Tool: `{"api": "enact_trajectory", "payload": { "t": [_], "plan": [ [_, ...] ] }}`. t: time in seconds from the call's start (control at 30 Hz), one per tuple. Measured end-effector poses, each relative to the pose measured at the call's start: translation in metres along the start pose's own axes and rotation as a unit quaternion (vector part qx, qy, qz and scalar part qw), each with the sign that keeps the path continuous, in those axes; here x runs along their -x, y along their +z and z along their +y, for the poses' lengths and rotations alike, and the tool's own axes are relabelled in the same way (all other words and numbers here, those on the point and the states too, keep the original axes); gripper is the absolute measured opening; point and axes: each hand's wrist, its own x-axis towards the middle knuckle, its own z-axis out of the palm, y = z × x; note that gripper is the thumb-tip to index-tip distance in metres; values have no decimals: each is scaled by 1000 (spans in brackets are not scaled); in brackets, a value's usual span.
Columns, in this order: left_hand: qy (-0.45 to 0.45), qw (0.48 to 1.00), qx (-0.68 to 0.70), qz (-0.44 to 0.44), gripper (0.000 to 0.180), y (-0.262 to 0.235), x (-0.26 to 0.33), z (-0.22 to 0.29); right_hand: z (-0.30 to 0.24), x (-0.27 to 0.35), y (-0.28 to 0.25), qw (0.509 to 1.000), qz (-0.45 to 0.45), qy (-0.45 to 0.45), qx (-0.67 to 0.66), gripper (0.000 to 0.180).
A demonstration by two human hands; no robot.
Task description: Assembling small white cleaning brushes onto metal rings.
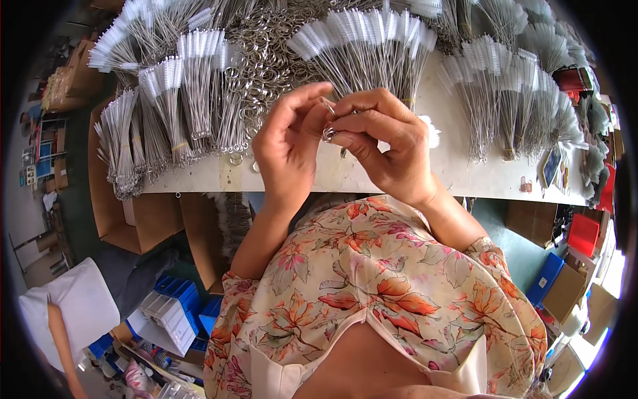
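both hands are raised above the front of the white table (pixel 425 176), fingertips meeting. the right hand (pixel 392 143) grasps a small metal ring (pixel 328 135) between thumb and fingers; the ring is partly covered by the fingertips. the left hand (pixel 289 139) is bent inward, thumb and index finger at a thin metal piece (pixel 326 104) just above the ring; whether it grips this piece cannot be told, nor whether piece and ring are joined. white bristles (pixel 433 133) show beside the right hand, their remainder hidden behind it. beyond the hands lies a heap of metal rings (pixel 266 60), partly covered by the left hand and cut off by the upper edge. bundled wire brushes (pixel 372 50) stand fanned out behind the right hand, their lower ends partly concealed.
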Motion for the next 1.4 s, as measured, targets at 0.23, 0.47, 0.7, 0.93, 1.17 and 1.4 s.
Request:
{"api": "enact_trajectory", "payload": {
  "t": [0.23,0.47,0.7,0.93,1.17,1.4],
  "plan": [
    [29,991,-125,-48,11,-12,-1,19,0,-4,-10,993,-68,20,-91,9],
    [-75,992,84,-52,15,-16,2,21,-1,-5,-7,995,-60,-56,-48,13],
    [-127,973,157,-115,21,-30,0,31,-1,-7,-10,949,-65,-246,184,18],
    [-20,990,-73,-114,27,-33,3,50,3,-3,0,978,-70,-181,69,13],
    [78,983,-137,-89,29,-30,9,48,-13,-5,-3,905,-56,271,-322,16],
    [95,968,-208,-106,31,-31,10,45,-3,-2,10,925,-44,229,-300,16]
  ]
}}
